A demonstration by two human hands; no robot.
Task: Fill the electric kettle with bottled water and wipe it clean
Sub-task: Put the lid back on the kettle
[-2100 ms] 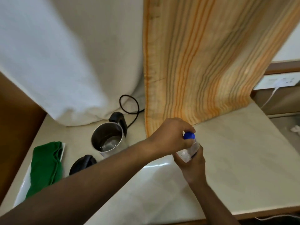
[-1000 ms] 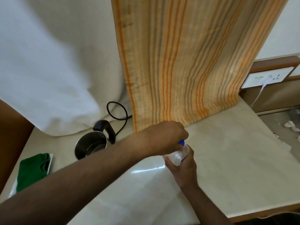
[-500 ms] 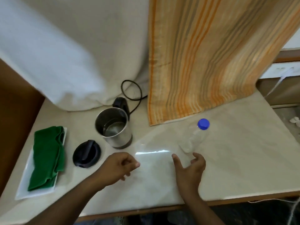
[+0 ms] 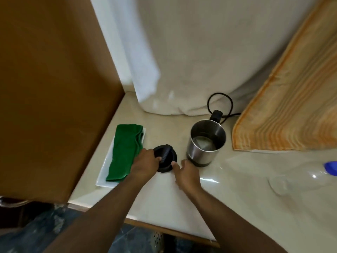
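The steel electric kettle (image 4: 204,155) stands open on the marble counter (image 4: 237,207) with water visible inside. Its black lid (image 4: 168,154) lies just left of it. My left hand (image 4: 145,165) is curled on the lid, fingers at its raised handle. My right hand (image 4: 187,175) rests beside the lid, thumb touching its rim, holding nothing. The clear water bottle (image 4: 295,181) with its blue cap (image 4: 331,168) on sits at the far right, away from both hands. A folded green cloth (image 4: 125,152) lies on a white tray (image 4: 104,172) at the left.
A brown wooden panel (image 4: 54,88) walls the counter's left side. White fabric (image 4: 200,61) and an orange striped cloth (image 4: 291,115) hang down onto the back of the counter. The kettle's black cord (image 4: 220,101) loops behind it. The counter's front edge is near my forearms.
Both hands capped the bottle, let it go on the counter, then moved left to the lid. The view has swung left, so the bottle now sits at the right edge.
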